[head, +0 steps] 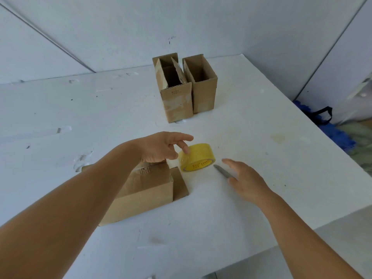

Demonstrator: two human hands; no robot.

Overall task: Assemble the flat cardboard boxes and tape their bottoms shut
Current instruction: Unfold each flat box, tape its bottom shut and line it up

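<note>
The left hand is reaching over a box lying on the white surface. Its fingers are spread loosely, and one fingertip is touching the top of the yellow tape roll. The tape is sitting just past these fingers. The right hand is hovering flat with its fingers straight and holding nothing. A gray knife is lying right by the right fingers. Two open boxes are standing side by side far beyond both hands.
</note>
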